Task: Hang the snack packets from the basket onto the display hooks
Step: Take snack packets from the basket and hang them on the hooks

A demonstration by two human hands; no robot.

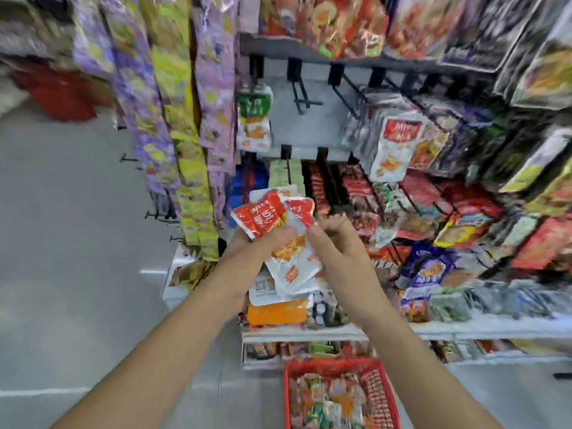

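Note:
My left hand (263,243) grips a bunch of red-and-white snack packets (272,218) in front of the display rack. My right hand (334,239) pinches the edge of one packet in that bunch, fingers curled. Above them an empty black display hook (301,97) sticks out from the grey back panel (309,131). A green-and-white packet (254,119) hangs on the hook to its left. A matching red-and-white packet (393,147) hangs to the right. The red basket (340,365) sits on the floor below, with several packets inside.
Long purple and yellow packet strips (185,125) hang at the left end of the rack. Packed hooks of snacks fill the right side (464,205). A white shelf edge (433,328) runs below the hands. Grey floor (77,243) spreads to the left.

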